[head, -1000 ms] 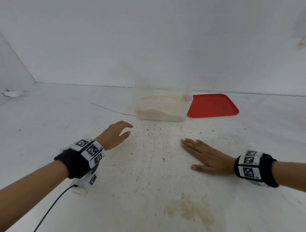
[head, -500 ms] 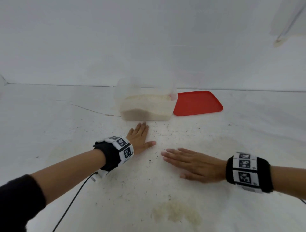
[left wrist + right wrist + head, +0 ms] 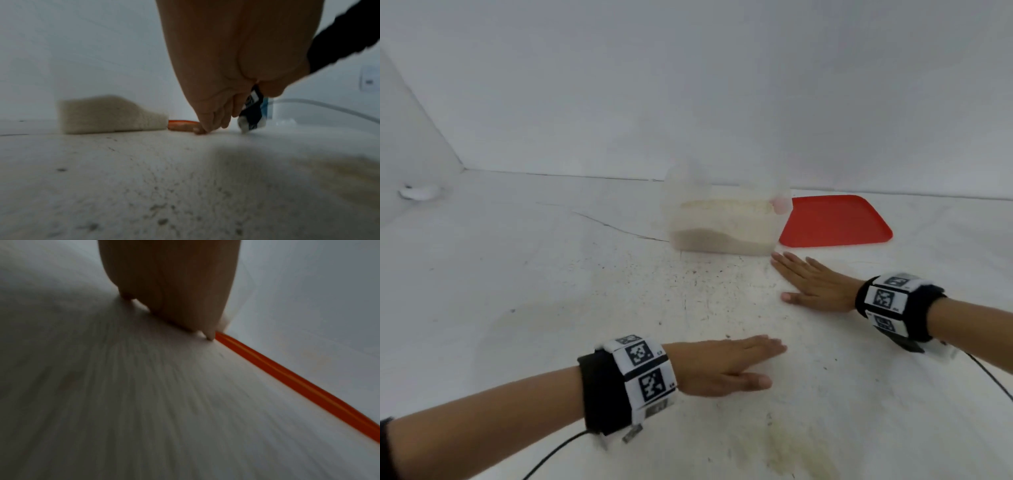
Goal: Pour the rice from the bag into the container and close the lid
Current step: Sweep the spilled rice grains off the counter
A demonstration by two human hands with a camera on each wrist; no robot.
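Container [image 3: 726, 219] at 12 o'clock on the tabletop [image 3: 551, 291], upright, clear plastic, open at the top. Rice [image 3: 719, 241] inside, heaped higher toward 9 o'clock and sloping down toward 3 (same slope shows in the left wrist view). Lid [image 3: 835, 221], red and flat, lies just beside the container at its 3 o'clock side, not on it. No bag in view.

Hands: left hand [image 3: 726, 366] flat on the tabletop at about 6 o'clock, fingers straight and together, pointing toward 3 o'clock, holding nothing. Right hand [image 3: 811, 284] flat, palm down, at about 4 o'clock from the container, fingers spread slightly, tips near the container's front corner and the lid's near edge; holds nothing. Right wrist view is blurred, so contact with the lid cannot be confirmed.

Judgement: pouring looks done; lid not yet fitted.

Handling, estimated: the lid is likely thin, light and somewhat flexible, and lies flush (hard to get fingers under). Best hold is probably the near rim, thumb on top. The container walls look smooth, and the uneven rice load may shift its weight leftward. Steady the container by its side wall while pressing the lid down at the corners.

Faint yellowish stain [image 3: 794, 448] on the tabletop at 6 o'clock.
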